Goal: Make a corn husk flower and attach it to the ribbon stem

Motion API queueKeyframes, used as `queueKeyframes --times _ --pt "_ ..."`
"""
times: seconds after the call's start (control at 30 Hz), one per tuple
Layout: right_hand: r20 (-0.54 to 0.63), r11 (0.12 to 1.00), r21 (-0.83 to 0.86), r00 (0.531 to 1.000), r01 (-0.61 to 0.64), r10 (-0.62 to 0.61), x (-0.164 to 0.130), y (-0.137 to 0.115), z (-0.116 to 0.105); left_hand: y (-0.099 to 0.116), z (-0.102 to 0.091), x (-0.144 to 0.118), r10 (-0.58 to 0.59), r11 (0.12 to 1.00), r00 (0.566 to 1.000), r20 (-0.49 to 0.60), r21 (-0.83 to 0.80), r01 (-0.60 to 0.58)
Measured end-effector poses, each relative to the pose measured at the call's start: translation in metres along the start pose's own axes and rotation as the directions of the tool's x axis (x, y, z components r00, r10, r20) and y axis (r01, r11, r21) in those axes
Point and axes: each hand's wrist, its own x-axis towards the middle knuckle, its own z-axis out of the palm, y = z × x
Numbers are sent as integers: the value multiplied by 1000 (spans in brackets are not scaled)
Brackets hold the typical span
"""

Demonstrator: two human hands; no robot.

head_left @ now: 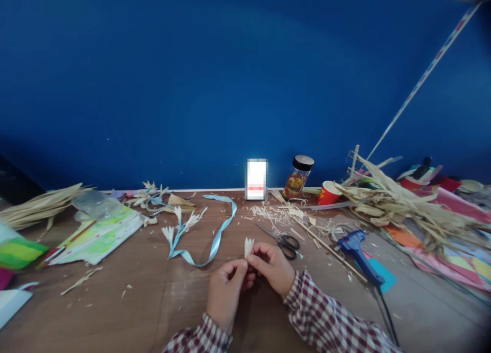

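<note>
I pinch the small husk flower (248, 246) between both hands above the counter (126, 312), its long axis upright, petals up. My right hand (271, 266) clamps its base from the right; my left hand (227, 287) closes on it from below-left, equally near. The white card's (256, 179) label is blurred, seemingly unreadable.

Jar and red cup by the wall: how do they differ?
The jar is clear with a black lid and shows brownish contents; the red cup is opaque, lidless, and its inside cannot be seen. The jar is taller than the red cup. The jar leans to one side, while the red cup is tipped with its mouth toward the camera. Both stand on the table against the blue wall.
</note>
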Motion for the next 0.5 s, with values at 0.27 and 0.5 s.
queueKeyframes --times 0.27,0.5 --pt "4 998 47 999 -35 35 0 -2 -2 7 1 -3 -17 999 1000 15 29 17" --pt "76 990 89 992 -111 104 -1 3 -3 10 -4 0 136 981 991 -5 143 -134"
